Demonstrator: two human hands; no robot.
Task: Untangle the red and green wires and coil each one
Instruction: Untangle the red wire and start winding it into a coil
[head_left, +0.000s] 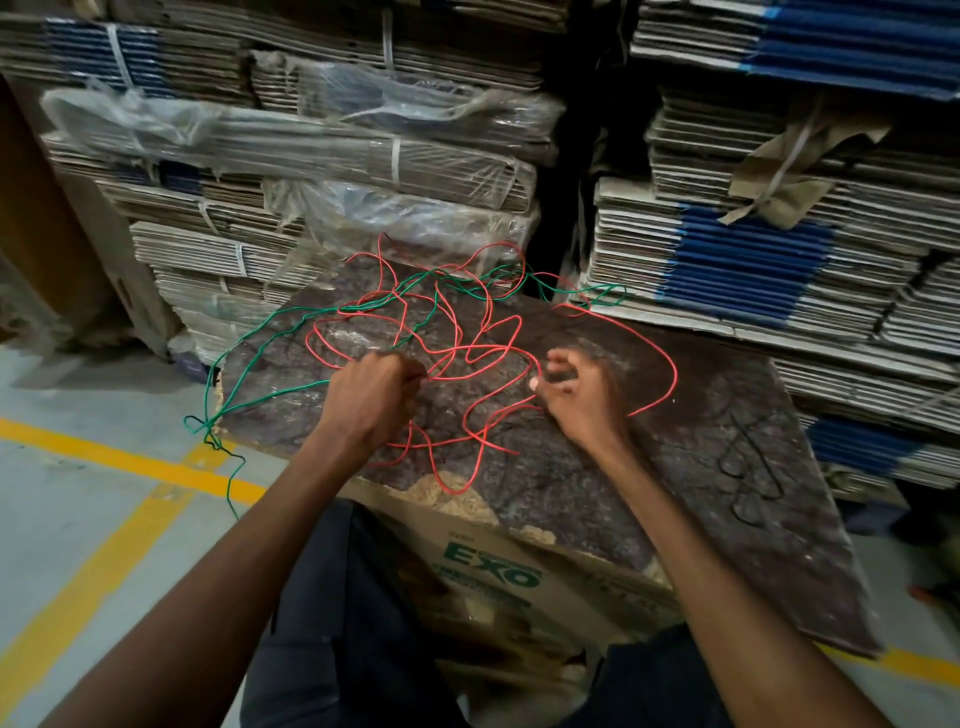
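Nearest the camera, a cardboard box (498, 577) props up a worn dark board (701, 467) that serves as the work surface; its near edge is chipped and crumbling. On the board, the left hand (371, 400) is clenched into a fist around strands of the red wire (660, 353) — at least one red strand runs out from between its fingers. The right hand (576, 395) is blurred, fingers curled, and seems to be pinching red wire at the fingertips, though the blur makes the exact hold hard to read.

Just beyond the hands the red wire sprawls in many loose loops across the middle of the board, crossing itself again and again. The green wire (270, 332) threads through those loops near the far side, swings out past the board's left edge, and hangs down toward the floor (78, 519); another green stretch trails off to the far right, against the cardboard stacks.

By the look of it, the job is barely started: the two wires are interlaced, and neither shows a coil. All the separating and both coils remain to be done.

For room, the right half of the board lies bare of wire, a good place for a finished coil. The left edge is close, and the dangling green length could snag there. At the back, bundles of flattened cardboard (727, 260) rise right at the board's far edge — no room to pull slack that way.
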